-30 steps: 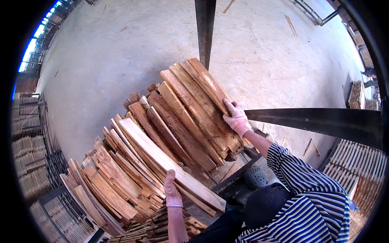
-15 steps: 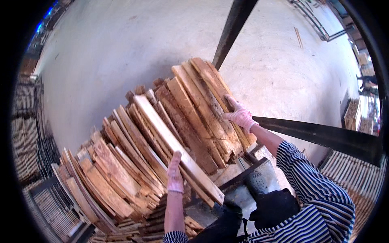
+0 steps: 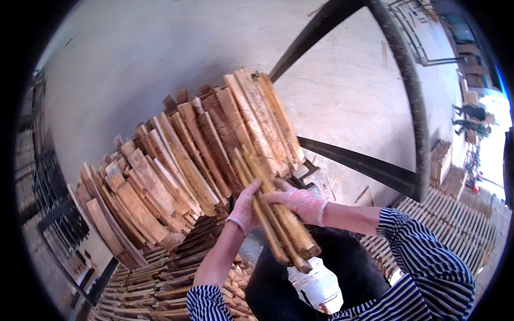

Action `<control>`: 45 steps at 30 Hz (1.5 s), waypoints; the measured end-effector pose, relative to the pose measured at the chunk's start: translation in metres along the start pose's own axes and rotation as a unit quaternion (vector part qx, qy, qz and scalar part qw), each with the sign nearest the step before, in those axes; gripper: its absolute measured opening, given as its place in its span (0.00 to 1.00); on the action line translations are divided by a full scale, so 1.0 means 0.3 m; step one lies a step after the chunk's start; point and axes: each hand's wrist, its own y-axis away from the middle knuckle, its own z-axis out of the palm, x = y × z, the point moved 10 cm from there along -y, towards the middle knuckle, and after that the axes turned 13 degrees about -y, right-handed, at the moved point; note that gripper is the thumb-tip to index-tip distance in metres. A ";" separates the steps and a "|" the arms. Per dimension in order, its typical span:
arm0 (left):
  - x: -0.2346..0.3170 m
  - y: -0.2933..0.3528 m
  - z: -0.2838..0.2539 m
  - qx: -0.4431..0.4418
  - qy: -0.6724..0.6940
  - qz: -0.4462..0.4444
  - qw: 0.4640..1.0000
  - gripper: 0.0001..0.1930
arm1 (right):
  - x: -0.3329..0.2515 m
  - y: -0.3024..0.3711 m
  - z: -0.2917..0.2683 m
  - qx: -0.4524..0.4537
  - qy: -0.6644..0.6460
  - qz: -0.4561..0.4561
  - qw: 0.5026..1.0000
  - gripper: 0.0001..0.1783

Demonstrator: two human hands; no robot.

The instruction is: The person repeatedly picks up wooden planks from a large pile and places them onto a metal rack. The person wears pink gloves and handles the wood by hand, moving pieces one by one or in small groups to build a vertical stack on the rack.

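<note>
My left hand (image 3: 246, 207) and my right hand (image 3: 298, 202), both in pale pink gloves, grip a small bundle of narrow wood strips (image 3: 280, 224) from either side. The strips slant from the stack down toward my lap, their near ends above my dark trousers. My left fingers close along the bundle's left edge; the right hand wraps its right side, thumb toward the top. Just beyond, a long stack of rough boards (image 3: 198, 155) lies side by side, fanning from lower left to upper right. Part of the stack's near side is hidden behind the bundle.
A dark metal frame (image 3: 369, 171) rises at the stack's right end. Layered strips (image 3: 155, 291) sit below the boards, and more rows of slats (image 3: 444, 224) are at right. Pale concrete floor (image 3: 160, 59) spreads beyond. People (image 3: 471, 120) stand at far right.
My right hand has left the stack's right end and come in toward my left. Both hands now hold the strips together nearer my body. The light board under my left hand is gone from there.
</note>
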 end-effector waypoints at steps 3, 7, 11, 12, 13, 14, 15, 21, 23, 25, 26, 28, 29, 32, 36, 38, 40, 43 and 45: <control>-0.001 -0.040 -0.014 -0.033 0.014 -0.002 0.999 0.26 | 0.013 -0.113 -0.013 -0.006 0.097 -0.007 0.995 0.46; -0.025 -0.085 0.006 -0.135 0.041 -0.017 0.990 0.29 | -0.007 -0.204 0.030 -0.045 0.298 -0.046 0.953 0.44; -0.076 -0.048 -0.044 -0.091 0.038 0.088 0.991 0.29 | 0.004 -0.026 0.047 -0.004 0.164 -0.089 0.982 0.50; -0.063 0.060 -0.081 -0.065 0.051 0.118 0.990 0.31 | -0.031 0.097 0.150 -0.014 0.230 -0.082 0.969 0.53; -0.061 0.156 -0.016 -0.049 0.051 0.136 0.988 0.31 | -0.095 0.245 0.140 0.008 0.283 -0.080 0.956 0.55; -0.056 0.281 0.071 -0.032 0.048 0.157 0.986 0.31 | -0.113 0.329 0.124 0.024 0.308 -0.126 0.943 0.56; -0.026 0.423 0.136 0.023 -0.004 0.203 0.979 0.37 | -0.122 0.402 0.136 0.033 0.337 -0.171 0.925 0.57; 0.018 0.785 0.342 0.008 -0.011 0.318 0.948 0.33 | -0.240 1.090 0.230 -0.028 0.357 -0.334 0.872 0.54; 0.018 0.940 0.419 0.026 -0.025 0.315 0.949 0.32 | -0.253 1.197 0.246 -0.047 0.262 -0.379 0.886 0.54; 0.044 1.092 0.448 0.050 -0.030 0.324 0.944 0.31 | -0.288 1.350 0.340 -0.162 0.141 -0.320 0.923 0.53; 0.060 1.171 0.445 0.064 -0.029 0.334 0.940 0.30 | -0.323 1.398 0.363 -0.109 0.204 -0.316 0.920 0.50; 0.077 1.350 0.417 0.097 -0.010 0.353 0.931 0.29 | -0.390 1.482 0.453 -0.165 0.229 -0.312 0.907 0.51; 0.049 1.470 0.386 0.126 0.001 0.354 0.927 0.28 | -0.348 1.486 0.523 -0.215 0.242 -0.285 0.902 0.51; 0.086 1.752 0.564 0.155 -0.027 0.389 0.908 0.18 | -0.371 1.453 0.500 -0.217 0.255 -0.343 0.878 0.49; 0.017 1.884 0.375 0.171 -0.002 0.496 0.851 0.27 | -0.366 1.700 0.708 -0.307 0.242 -0.339 0.856 0.59; -0.024 2.127 0.345 0.229 0.096 0.573 0.781 0.42 | -0.286 1.752 0.805 -0.316 0.289 -0.321 0.845 0.62; -0.042 2.198 0.387 0.230 0.130 0.613 0.745 0.44 | -0.348 1.818 0.816 -0.330 0.308 -0.291 0.844 0.60; -0.159 2.358 0.416 0.242 0.171 0.623 0.724 0.40 | -0.305 1.841 0.826 -0.346 0.281 -0.268 0.854 0.57; -0.279 2.488 0.428 0.261 0.201 0.623 0.710 0.40 | -0.261 1.930 0.882 -0.349 0.303 -0.273 0.844 0.52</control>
